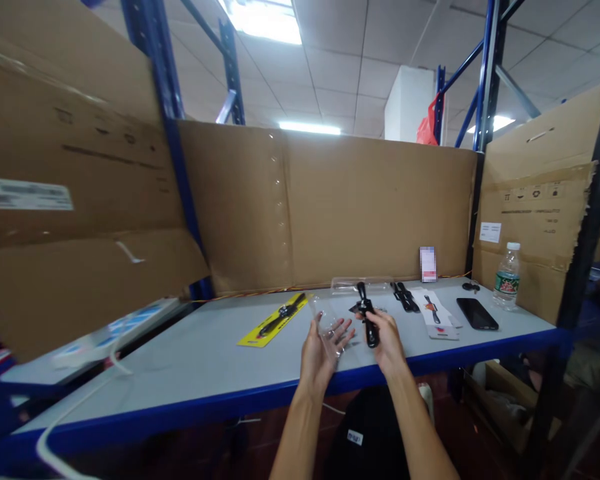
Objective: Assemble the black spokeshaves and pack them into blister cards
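My left hand [321, 347] has its palm turned up, with its thumb and fingers around a clear plastic shell [325, 325]. Just to the right, my right hand [386, 339] grips a black tool [366, 313] with a long handle, held upright above the front part of the table. Behind both hands lies another clear plastic piece [347, 285]. Several black tools [405, 297] rest beyond my right hand, beside a printed white card [433, 312]. Left of my hands, a yellow card [267, 331] carries a similar black tool.
The grey table [180, 367] has a blue front edge. On its right are a black phone [477, 313], sunglasses [471, 287] and a water bottle [507, 277]. A lit phone [428, 264] leans on the cardboard wall [370, 207]. A white cable [75, 400] hangs at left.
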Demonstrator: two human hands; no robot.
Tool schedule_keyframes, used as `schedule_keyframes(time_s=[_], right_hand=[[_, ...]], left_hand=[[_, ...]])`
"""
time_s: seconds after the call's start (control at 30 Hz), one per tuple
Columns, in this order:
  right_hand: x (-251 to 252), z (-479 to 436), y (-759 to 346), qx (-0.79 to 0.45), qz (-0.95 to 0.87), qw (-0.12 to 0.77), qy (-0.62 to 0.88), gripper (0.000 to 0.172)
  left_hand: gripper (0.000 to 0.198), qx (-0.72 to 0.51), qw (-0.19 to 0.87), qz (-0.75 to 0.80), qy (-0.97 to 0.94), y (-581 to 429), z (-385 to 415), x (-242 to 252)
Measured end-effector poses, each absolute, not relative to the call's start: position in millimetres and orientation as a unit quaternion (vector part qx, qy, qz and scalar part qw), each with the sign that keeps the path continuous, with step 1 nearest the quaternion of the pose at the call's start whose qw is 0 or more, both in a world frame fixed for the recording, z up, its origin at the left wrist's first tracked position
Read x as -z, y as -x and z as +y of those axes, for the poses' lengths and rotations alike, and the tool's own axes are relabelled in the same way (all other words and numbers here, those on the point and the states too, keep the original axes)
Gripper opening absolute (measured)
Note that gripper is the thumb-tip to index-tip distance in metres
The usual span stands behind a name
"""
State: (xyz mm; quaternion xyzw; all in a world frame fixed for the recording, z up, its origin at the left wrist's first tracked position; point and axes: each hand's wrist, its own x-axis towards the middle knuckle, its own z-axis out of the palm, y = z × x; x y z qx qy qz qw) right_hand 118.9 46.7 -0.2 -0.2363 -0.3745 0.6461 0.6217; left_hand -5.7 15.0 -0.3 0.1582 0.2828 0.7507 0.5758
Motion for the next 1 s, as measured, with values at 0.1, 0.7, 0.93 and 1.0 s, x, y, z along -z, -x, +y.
schedule_keyframes(time_s=[0.1,0.7,0.93,1.0], right_hand=[[2.4,46.4,-145.7,-0.603,-0.391,0.643,0.265,0.028],[21.9,38.7,-161.2,-0.515,-0.317,0.753,0.260,0.036],[25.9,40.7,-160.4,-0.500,-0.330,0.758,0.257,0.039],[27.0,40.5,-160.0,-0.495,-0.328,0.763,0.255,0.040]], left_hand=[[0.032,-0.747,0.592,0.264,-0.147,7.7,12.4,-1.3],[0.013,-0.790,0.476,0.329,-0.204,11.2,31.5,-23.8],[0.015,-0.751,0.508,0.383,-0.178,13.3,85.2,-48.0],[0.014,-0.742,0.512,0.391,-0.187,11.4,95.7,-46.2]])
